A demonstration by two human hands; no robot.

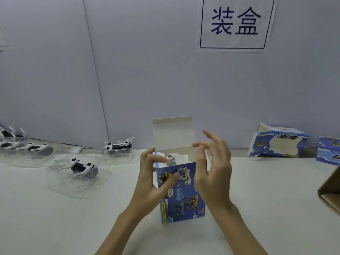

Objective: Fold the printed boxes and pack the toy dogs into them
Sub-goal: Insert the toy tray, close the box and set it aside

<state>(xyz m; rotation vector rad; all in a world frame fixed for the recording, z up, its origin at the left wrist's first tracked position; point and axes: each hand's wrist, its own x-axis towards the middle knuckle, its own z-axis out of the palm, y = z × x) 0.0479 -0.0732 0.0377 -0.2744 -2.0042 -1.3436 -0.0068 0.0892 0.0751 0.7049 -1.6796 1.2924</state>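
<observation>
Gripped upright on the white table [257, 208]: a printed box [181, 192], blue, with dog pictures on its face. Left hand [156, 178] clamped on the box's left edge, thumb pressed across the printed front, fingers curled over the open top rim. Just above that grip, the lid flap [173, 133] standing straight up, white inside. Right beside the left fingertips, inside the open mouth, a toy dog [171, 157] showing its white and dark top. Right hand [213, 168] spread and relaxed at the box's right side, fingers raised near the flap, holding nothing; whether the palm touches the box cannot be told. Far left of the grip, more toy dogs [83, 167] lying in clear plastic trays [77, 186]. Far right of it, a second folded box [277, 143] on its side by the wall.
</observation>
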